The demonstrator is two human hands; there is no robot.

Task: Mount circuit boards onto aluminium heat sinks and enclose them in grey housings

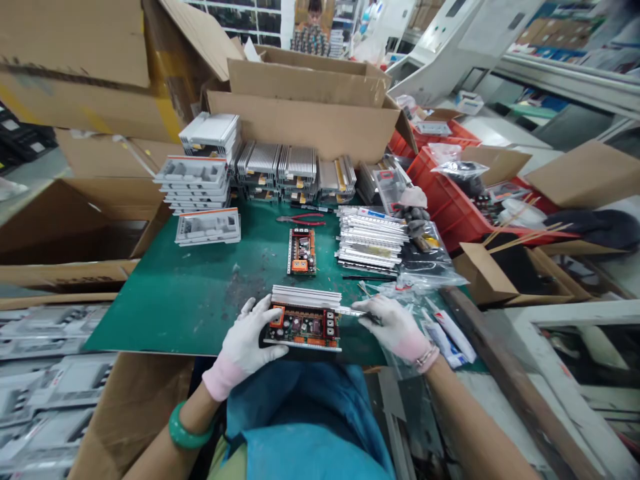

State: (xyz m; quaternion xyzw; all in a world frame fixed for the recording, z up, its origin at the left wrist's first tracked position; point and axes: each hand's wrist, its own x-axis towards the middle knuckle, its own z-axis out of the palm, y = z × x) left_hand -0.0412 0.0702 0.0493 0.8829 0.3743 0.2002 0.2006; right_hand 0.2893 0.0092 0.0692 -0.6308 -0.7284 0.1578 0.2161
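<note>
In a white glove, my left hand [247,340] grips the left end of a heatsink [306,297] with a circuit board [303,327] in it, thumb below and fingers above. The board carries orange and dark red terminal blocks. My right hand [393,327], also gloved, pinches a thin metal strip [350,311], whose left end meets the right end of the heatsink. Something dark shows under its fingers; I cannot make out what it is. A second circuit board [302,252] lies farther back, with red-handled pliers [301,219] behind it.
Finned heatsinks [297,167] and grey plastic housings [207,227] are stacked at the back of the green table [165,307]. Metal strips [371,240] lie in a pile at right, near white tubes [453,337]. Red crates [440,193] and cardboard boxes [310,120] surround the table. A person [311,33] is beyond.
</note>
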